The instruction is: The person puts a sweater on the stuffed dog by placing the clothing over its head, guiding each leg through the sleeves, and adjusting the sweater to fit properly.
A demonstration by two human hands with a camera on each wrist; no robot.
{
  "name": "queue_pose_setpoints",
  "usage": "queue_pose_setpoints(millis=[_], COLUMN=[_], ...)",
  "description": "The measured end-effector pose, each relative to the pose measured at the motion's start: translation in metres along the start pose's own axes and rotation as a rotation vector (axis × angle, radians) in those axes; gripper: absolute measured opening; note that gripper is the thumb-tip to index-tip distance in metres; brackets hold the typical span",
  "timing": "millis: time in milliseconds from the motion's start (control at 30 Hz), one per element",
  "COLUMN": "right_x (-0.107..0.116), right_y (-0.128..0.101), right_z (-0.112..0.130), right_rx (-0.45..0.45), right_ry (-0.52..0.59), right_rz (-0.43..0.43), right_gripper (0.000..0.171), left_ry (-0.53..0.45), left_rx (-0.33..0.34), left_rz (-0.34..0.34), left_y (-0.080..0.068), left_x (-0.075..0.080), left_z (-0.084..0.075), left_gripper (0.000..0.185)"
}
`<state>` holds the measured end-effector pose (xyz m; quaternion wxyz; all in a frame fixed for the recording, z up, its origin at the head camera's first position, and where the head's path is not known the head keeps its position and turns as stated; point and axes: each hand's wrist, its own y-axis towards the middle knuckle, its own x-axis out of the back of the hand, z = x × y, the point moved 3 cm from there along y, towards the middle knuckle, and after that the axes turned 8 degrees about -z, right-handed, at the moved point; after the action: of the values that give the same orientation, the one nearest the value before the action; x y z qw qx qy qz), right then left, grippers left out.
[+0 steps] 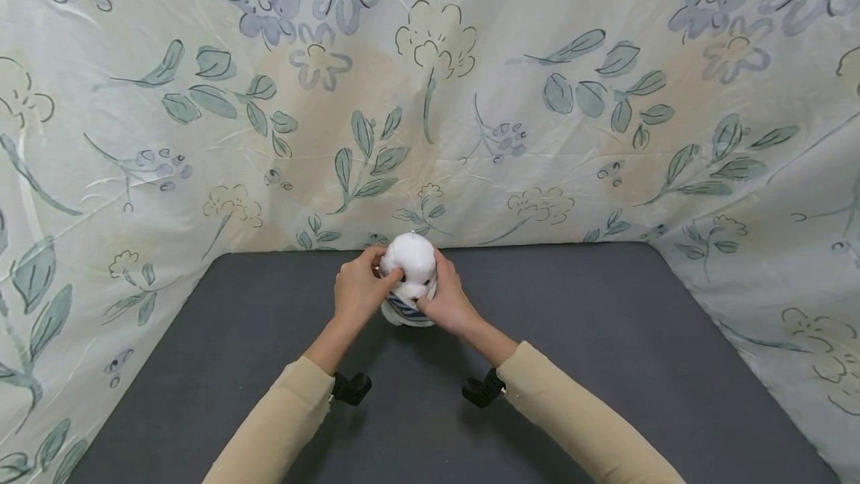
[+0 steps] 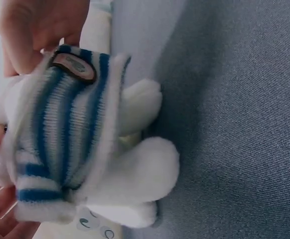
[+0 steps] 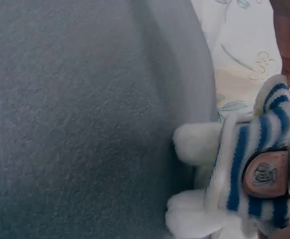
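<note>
toy: I'm holding a small white plush toy [image 1: 411, 275] upright on the dark grey mat [image 1: 605, 364]; it is sitting just off the mat's far edge, centred between the side walls.
sweater: blue-and-white striped sweater [image 2: 60, 139] is riding on the body, with a brown tag [image 3: 265, 174] on it, right under my fingers.
left grip: my left hand [image 1: 359, 293] is wrapping the toy's left side, thumb lying across the head – clenched on the plush.
right grip: my right hand [image 1: 452, 303] is cupping the other side lower down, fingers curling round the body and sweater hem.
risk 1: both grips are sitting high and the feet [image 2: 140, 184] are barely loaded, so I'm judging it likely to tip once either hand eases.
risk 2: fingers are bunching the knit; pulling from here could drag the sweater rather than the toy.
edges: floral cloth backdrop [image 1: 430, 95] is rising just beyond the grip, so there is almost no room forward.
open room: the mat is running wide to both sides and back toward me; that is where I'm seeing space to move.
</note>
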<state>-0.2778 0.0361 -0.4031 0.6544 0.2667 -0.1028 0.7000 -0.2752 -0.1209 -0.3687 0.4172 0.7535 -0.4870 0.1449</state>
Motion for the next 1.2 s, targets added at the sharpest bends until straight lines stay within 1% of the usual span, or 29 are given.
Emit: queue_pose_setpoints(millis=[167, 233, 367, 500, 600, 700, 867, 967, 1200], right_x=[-0.003, -0.003, -0.002, 0.000, 0.001, 0.000, -0.002, -0.003, -0.005], right_y=[-0.002, -0.003, -0.003, -0.004, -0.004, -0.003, -0.002, -0.002, -0.001], right_z=[-0.005, -0.006, -0.007, -0.007, -0.008, -0.009, -0.010, -0.011, -0.011], right_rx=[0.060, 0.066, 0.084, 0.100, 0.111, 0.147, 0.245, 0.259, 0.247], right_ry=[-0.002, 0.010, -0.001, -0.002, 0.004, -0.020, -0.120, -0.169, -0.237], right_rz=[0.041, 0.049, 0.071, 0.094, 0.085, 0.052, -0.056, -0.104, -0.156], right_gripper=[0.100, 0.100, 0.099, 0.099, 0.100, 0.099, 0.100, 0.100, 0.098], left_ry=[-0.021, -0.024, -0.028, -0.042, -0.054, -0.064, -0.075, -0.075, -0.085], left_rx=[0.014, 0.021, 0.029, 0.034, 0.027, 0.021, 0.026, 0.032, 0.047], left_rz=[-0.013, 0.000, 0.033, 0.041, 0.047, 0.053, 0.059, 0.063, 0.055], left_y=[0.003, 0.004, 0.005, 0.005, 0.006, 0.005, 0.006, 0.006, 0.003], left_x=[0.004, 0.005, 0.004, 0.003, 0.003, 0.002, 0.002, 0.001, 0.001], left_z=[0.002, 0.002, 0.003, 0.004, 0.005, 0.005, 0.006, 0.006, 0.006], left_gripper=[0.039, 0.039, 0.040, 0.039, 0.038, 0.037, 0.037, 0.037, 0.037])
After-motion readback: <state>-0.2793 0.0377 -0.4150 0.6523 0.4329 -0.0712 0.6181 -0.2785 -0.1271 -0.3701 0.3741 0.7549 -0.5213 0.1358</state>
